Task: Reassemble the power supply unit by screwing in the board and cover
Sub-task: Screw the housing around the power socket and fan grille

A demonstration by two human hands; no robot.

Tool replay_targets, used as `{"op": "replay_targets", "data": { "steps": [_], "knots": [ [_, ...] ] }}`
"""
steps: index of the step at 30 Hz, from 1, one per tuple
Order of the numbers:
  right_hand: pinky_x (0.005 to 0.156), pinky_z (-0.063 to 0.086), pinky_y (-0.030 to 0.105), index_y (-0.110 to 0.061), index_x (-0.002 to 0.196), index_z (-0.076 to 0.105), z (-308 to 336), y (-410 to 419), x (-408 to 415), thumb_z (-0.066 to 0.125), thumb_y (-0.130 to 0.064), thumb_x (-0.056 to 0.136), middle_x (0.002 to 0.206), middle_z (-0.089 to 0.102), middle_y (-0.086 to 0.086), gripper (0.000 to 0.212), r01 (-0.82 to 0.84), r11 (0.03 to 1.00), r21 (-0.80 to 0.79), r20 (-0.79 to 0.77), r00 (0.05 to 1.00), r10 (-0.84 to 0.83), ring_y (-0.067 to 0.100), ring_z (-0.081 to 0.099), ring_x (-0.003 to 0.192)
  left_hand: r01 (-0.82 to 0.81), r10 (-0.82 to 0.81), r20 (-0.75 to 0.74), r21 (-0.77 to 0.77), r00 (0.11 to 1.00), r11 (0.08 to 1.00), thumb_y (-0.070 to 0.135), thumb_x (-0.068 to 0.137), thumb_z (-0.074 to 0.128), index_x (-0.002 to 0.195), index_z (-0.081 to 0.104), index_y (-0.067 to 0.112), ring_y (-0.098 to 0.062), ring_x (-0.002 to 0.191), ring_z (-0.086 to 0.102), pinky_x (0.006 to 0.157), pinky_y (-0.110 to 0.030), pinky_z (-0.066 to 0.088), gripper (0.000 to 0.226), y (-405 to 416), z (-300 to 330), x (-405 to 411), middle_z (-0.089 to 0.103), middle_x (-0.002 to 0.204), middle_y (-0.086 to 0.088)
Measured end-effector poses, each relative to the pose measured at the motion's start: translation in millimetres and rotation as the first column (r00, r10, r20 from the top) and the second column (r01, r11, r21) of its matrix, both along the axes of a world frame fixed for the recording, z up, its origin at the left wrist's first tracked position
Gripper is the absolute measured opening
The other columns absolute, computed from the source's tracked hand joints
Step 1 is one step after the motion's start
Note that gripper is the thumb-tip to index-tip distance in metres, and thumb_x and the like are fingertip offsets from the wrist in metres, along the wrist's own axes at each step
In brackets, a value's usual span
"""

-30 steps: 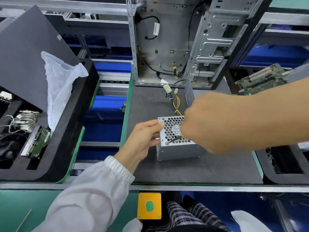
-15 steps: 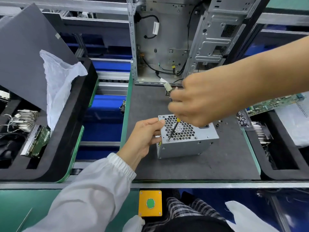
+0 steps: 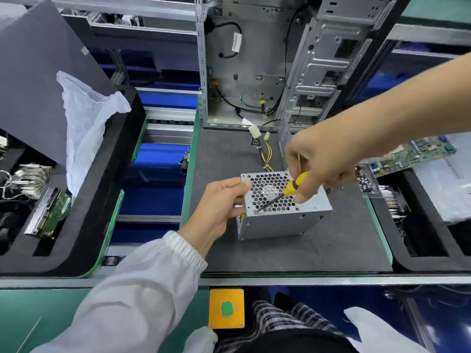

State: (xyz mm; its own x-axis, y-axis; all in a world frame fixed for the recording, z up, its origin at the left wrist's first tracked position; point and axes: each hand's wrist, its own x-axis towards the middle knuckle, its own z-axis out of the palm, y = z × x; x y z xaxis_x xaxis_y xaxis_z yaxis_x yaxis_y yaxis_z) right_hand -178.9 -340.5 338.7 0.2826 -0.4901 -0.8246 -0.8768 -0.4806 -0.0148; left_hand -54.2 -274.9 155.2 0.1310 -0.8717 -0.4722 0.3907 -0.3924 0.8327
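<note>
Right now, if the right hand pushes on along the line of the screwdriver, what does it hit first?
The right hand drives the screwdriver down-left; its tip already appears to sit on a corner screw of the power supply unit.

Right hand (image 3: 328, 164) drives screwdriver (image 3: 281, 193) into cover (image 3: 277, 192)

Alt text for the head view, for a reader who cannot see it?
A right hand sets a yellow-handled screwdriver on a corner screw of a metal power supply unit, steadied by the left hand on a grey mat.
</note>
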Motion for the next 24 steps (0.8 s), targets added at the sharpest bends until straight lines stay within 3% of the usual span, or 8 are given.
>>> {"op": "replay_targets", "data": {
  "steps": [3, 6, 8, 11, 15, 17, 19, 24],
  "knots": [
    [0.047, 0.031, 0.028, -0.011, 0.086, 0.043, -1.7, 15.7, -2.4, 0.038, -0.017, 0.096, 0.074, 0.046, 0.0, 0.013, -0.77, 0.446, -0.457, -0.144, 0.559, 0.817, 0.018, 0.04, 0.058, 0.004, -0.004, 0.013, 0.007, 1.0, 1.0, 0.005, 0.095, 0.058, 0.1, 0.072, 0.003, -0.015, 0.068, 0.069, 0.064, -0.029, 0.061, 0.015, -0.7, -0.5, 0.4, 0.074, 0.083, -0.009],
    [0.039, 0.012, 0.024, -0.014, 0.074, 0.055, 12.8, 46.1, -3.5, 0.041, 0.003, 0.07, 0.062, 0.036, 0.0, 0.023, -0.969, -0.016, -0.247, -0.498, 0.113, 0.86, 0.016, 0.026, 0.046, 0.007, -0.007, 0.026, 0.003, 1.0, 1.0, 0.003, 0.095, 0.056, 0.104, 0.071, -0.001, -0.017, 0.068, 0.068, 0.067, -0.031, 0.061, 0.018, -1.1, -0.8, 0.2, 0.073, 0.081, -0.008],
    [0.038, 0.013, 0.019, -0.012, 0.076, 0.057, 3.6, 56.4, -8.0, 0.042, 0.006, 0.072, 0.063, 0.036, 0.002, 0.024, -0.996, 0.083, -0.015, -0.471, 0.08, 0.878, 0.012, 0.022, 0.047, -0.008, 0.008, 0.014, 0.003, 1.0, 1.0, 0.005, 0.096, 0.056, 0.105, 0.071, 0.001, -0.017, 0.068, 0.068, 0.068, -0.032, 0.062, 0.018, -1.1, -1.3, -0.5, 0.073, 0.081, -0.008],
    [0.037, 0.024, 0.015, -0.011, 0.067, 0.035, -6.4, 68.0, -0.2, 0.03, 0.007, 0.071, 0.064, 0.029, 0.002, 0.02, -0.866, 0.438, -0.241, -0.304, 0.496, 0.813, 0.014, 0.025, 0.051, -0.034, 0.034, -0.005, 0.014, 0.999, 0.999, 0.006, 0.096, 0.056, 0.108, 0.07, 0.001, -0.017, 0.067, 0.067, 0.065, -0.032, 0.061, 0.019, -2.0, -0.5, -1.8, 0.073, 0.08, -0.008],
    [0.025, 0.022, 0.014, -0.013, 0.069, 0.049, -14.8, 23.6, 0.7, 0.045, -0.017, 0.098, 0.054, 0.038, 0.0, 0.03, 0.088, 0.993, -0.08, -0.039, 0.995, -0.091, 0.009, 0.032, 0.038, -0.041, 0.04, 0.014, 0.032, 0.999, 0.999, 0.006, 0.096, 0.057, 0.112, 0.068, -0.002, -0.025, 0.08, 0.066, 0.065, -0.031, 0.061, 0.021, -0.9, 0.1, -4.9, 0.072, 0.096, -0.018],
    [0.022, 0.014, 0.011, 0.002, 0.087, 0.06, -19.4, 5.0, -7.6, 0.042, -0.026, 0.101, 0.051, 0.037, 0.001, 0.036, 0.688, 0.664, 0.293, -0.061, 0.707, -0.705, 0.004, 0.026, 0.028, -0.027, 0.027, 0.025, 0.02, 0.999, 0.999, 0.007, 0.097, 0.057, 0.114, 0.068, -0.003, -0.024, 0.079, 0.066, 0.067, -0.032, 0.06, 0.023, -0.7, 0.8, -5.2, 0.071, 0.098, -0.018],
    [0.022, 0.014, 0.01, 0.008, 0.095, 0.059, -21.7, -2.1, -19.3, 0.045, -0.033, 0.098, 0.054, 0.035, 0.002, 0.044, 0.769, 0.433, 0.47, -0.114, 0.539, -0.834, 0.003, 0.025, 0.027, 0.008, -0.009, 0.031, 0.008, 0.999, 1.0, 0.009, 0.098, 0.055, 0.115, 0.067, -0.002, -0.022, 0.081, 0.068, 0.072, -0.033, 0.061, 0.023, -0.9, 1.3, -4.2, 0.073, 0.1, -0.017],
    [0.029, 0.015, 0.012, -0.005, 0.088, 0.061, -14.6, -25.1, -50.7, 0.063, -0.047, 0.076, 0.058, 0.027, -0.003, 0.044, 0.534, 0.708, 0.463, 0.087, 0.767, -0.635, 0.005, 0.018, 0.038, 0.213, -0.212, 0.015, -0.067, 0.977, 0.975, 0.012, 0.097, 0.058, 0.123, 0.064, 0.008, -0.024, 0.108, 0.068, 0.091, -0.036, 0.056, 0.027, 7.4, -0.6, 9.9, 0.071, 0.116, -0.01]
  ]
}}
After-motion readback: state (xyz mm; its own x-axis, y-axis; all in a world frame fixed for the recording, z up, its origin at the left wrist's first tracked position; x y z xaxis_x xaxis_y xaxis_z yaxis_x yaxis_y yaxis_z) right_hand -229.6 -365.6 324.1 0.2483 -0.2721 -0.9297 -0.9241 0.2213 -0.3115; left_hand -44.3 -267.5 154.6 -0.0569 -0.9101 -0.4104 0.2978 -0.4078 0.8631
